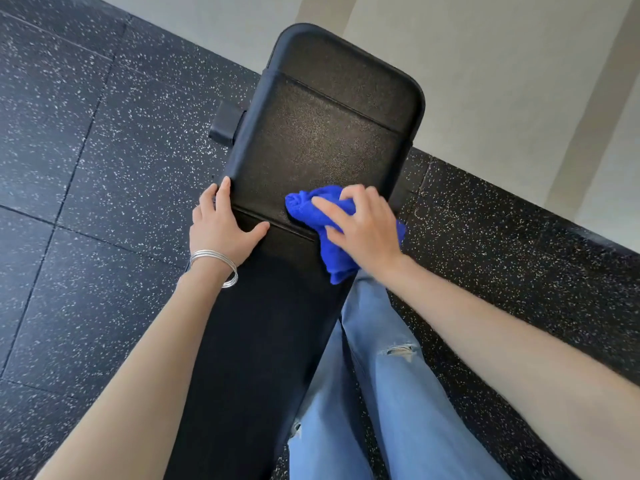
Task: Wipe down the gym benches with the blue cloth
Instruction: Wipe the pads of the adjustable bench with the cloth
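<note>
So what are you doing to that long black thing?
A person is cleaning a black gym bench. The right hand presses a bunched-up blue cloth onto the padded top, near a seam across the pad. The left hand, with thin silver bangles on the wrist, rests flat on the bench's edge. The person stands beside the bench in light blue ripped jeans on a speckled black floor.
</note>
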Available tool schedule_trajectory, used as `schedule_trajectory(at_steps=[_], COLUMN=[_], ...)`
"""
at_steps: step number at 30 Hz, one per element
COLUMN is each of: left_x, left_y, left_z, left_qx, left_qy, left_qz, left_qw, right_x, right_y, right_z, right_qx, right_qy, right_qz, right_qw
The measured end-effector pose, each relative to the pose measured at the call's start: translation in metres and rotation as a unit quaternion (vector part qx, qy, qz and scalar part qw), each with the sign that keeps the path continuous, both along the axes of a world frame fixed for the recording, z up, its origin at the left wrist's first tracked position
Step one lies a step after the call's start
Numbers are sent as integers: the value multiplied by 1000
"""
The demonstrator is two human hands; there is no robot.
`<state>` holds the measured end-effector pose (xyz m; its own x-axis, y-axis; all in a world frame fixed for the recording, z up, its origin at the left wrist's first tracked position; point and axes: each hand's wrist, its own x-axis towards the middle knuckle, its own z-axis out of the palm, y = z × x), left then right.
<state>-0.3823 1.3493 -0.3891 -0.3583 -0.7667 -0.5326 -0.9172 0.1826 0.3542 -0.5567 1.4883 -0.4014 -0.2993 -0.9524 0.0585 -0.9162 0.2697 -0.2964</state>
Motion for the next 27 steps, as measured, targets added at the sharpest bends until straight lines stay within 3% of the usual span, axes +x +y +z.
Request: schedule_trajectory(at_steps=[2, 5, 9, 12, 21, 24, 27], left_x=[5, 9, 17, 29, 65, 66, 65], left_y=[1, 1, 2, 6, 25, 26, 24], left_z=[0, 0, -1, 0, -3, -3, -4], left_qx=[7, 6, 2, 11, 23, 22, 21], left_qy=[3, 13, 26, 41, 47, 46, 42], left_qz=[-2, -8, -16, -6, 24, 25, 29], left_qw=[1000, 1000, 1000, 999, 998, 998, 998], right_x=[-32, -71, -75, -41, 75, 65, 31], right_y=[-20, -61, -102, -99, -22, -19, -38], right_z=[0, 6, 9, 4, 0, -1, -2], right_qx=[7, 48, 89, 63, 37, 12, -2], right_qy=[46, 66, 10, -28, -30, 5, 43], right_qz=[-7, -132, -295, -335, -55, 72, 139], right_qw=[999, 988, 951, 940, 997, 997, 989])
